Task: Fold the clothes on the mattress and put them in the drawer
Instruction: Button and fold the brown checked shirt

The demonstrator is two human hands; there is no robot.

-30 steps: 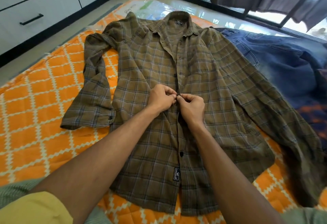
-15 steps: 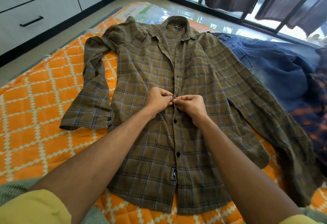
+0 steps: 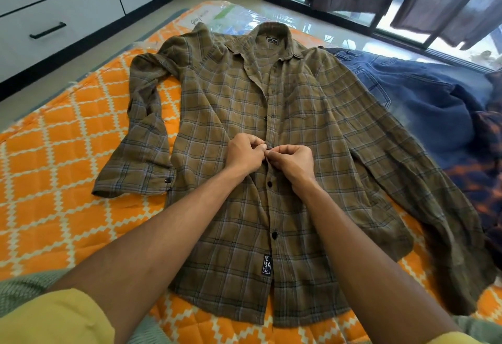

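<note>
While the olive plaid shirt (image 3: 244,170) lies face up and spread flat across the orange quilted mattress (image 3: 54,175), both hands meet at its front opening in the centre of the frame. The left hand (image 3: 243,155) pinches the placket edge with curled fingers, and the right hand (image 3: 292,160) pinches the edge facing it, seemingly to work a button through its hole. Two black buttons below the hands look fastened, while the front above them gapes toward the collar, so buttoning probably runs upward to keep the front closed for folding. Its sleeves are spread to either side. Blue jeans (image 3: 423,99) wait at the right of the frame, and the white drawers (image 3: 54,17) stand closed at the upper left.
</note>
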